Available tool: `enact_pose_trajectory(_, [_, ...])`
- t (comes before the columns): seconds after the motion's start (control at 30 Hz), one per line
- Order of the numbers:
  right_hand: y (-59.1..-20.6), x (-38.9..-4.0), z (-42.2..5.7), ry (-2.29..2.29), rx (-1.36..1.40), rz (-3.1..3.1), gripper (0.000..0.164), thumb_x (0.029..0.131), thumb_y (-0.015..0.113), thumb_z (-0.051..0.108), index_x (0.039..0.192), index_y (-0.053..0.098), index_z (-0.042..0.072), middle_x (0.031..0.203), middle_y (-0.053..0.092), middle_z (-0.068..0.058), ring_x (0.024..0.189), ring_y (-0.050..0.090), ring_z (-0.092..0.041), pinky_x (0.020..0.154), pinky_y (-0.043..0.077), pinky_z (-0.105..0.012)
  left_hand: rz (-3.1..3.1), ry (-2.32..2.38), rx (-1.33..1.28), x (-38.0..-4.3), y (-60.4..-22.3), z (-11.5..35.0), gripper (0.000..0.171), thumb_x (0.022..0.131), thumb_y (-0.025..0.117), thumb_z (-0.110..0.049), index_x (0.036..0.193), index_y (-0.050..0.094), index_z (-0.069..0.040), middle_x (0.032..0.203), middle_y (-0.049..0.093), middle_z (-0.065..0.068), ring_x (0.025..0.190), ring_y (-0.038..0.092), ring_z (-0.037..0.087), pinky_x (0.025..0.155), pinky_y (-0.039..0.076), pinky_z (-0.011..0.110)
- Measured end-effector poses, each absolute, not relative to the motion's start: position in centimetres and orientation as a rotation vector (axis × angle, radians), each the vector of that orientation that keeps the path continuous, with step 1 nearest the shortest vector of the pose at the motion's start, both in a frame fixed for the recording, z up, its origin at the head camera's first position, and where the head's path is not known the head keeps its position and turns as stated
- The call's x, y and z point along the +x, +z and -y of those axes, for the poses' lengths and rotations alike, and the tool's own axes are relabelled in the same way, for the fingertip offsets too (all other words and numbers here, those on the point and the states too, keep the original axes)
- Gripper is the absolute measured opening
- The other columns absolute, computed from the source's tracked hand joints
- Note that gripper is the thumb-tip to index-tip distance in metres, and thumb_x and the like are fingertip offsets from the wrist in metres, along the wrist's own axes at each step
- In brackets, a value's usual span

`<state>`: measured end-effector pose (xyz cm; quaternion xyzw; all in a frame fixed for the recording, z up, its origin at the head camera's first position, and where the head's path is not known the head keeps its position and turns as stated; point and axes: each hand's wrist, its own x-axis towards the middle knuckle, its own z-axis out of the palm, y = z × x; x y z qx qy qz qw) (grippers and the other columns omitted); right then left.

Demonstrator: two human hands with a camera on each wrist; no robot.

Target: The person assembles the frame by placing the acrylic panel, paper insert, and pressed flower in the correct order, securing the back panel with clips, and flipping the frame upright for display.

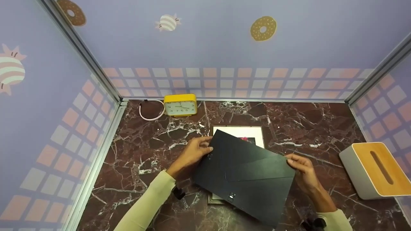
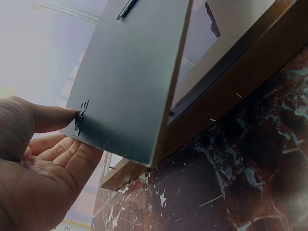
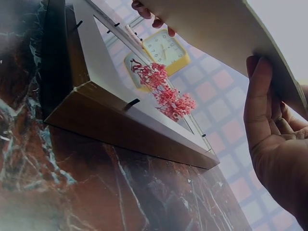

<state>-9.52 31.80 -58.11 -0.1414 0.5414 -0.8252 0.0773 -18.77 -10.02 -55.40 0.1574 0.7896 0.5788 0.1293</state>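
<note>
A black picture-frame backing board [image 1: 250, 173] with small metal clips and a flap is held up, tilted, between both hands. My left hand [image 1: 192, 152] pinches its left edge, the thumb on the dark face beside a clip in the left wrist view. At the right corner, my right hand [image 1: 303, 171] grips the board between thumb and fingers. Under it, partly hidden, a picture frame [image 3: 120, 127] with a brown wooden edge lies on the table. Pink flowers [image 3: 168, 94] show inside the frame's opening, and small black tabs stand along its inner edge.
On the marble-patterned table [image 1: 151, 144], a yellow clock [image 1: 180, 107] stands at the back left beside a pale loop [image 1: 141, 113]. A tissue box [image 1: 359, 176] with a wooden lid is at the right. Patterned walls [image 1: 218, 41] enclose the back and sides.
</note>
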Motion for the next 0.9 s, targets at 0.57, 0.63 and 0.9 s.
enact_pose_trajectory(0.57, [-58.6,-9.0,-31.8,-2.686,-0.398,-1.489,0.042,0.113,0.030,-0.012,0.122,0.071,-0.011,0.105,0.079,-0.014,0.090,0.078,-0.020,0.082,0.064,-0.028,-2.030,2.084,0.198,-18.6,-56.4,11.1,0.044,0.104,0.071,0.002,0.145,0.062,0.013,0.125,0.075,0.031,0.073,0.078,0.022,0.061,0.067,0.050])
enact_pose_trajectory(0.63, [-58.8,-8.9,-31.5,-2.682,-0.391,-1.487,0.040,0.114,0.031,-0.012,0.123,0.070,-0.011,0.106,0.078,-0.015,0.092,0.078,-0.020,0.083,0.065,-0.028,-2.011,2.198,0.106,-18.5,-56.5,10.8,0.042,0.102,0.073,0.003,0.142,0.065,0.012,0.125,0.075,0.030,0.071,0.077,0.019,0.060,0.067,0.048])
enact_pose_trajectory(0.9, [-59.1,-8.1,-30.7,-2.513,-0.445,-1.406,0.037,0.107,0.035,-0.017,0.127,0.065,-0.008,0.115,0.077,-0.013,0.100,0.077,-0.019,0.087,0.065,-0.029,-1.969,2.463,-0.172,-19.1,-56.6,10.2,0.030,0.097,0.079,0.005,0.127,0.074,0.007,0.100,0.078,0.013,0.065,0.071,0.014,0.050,0.058,0.026])
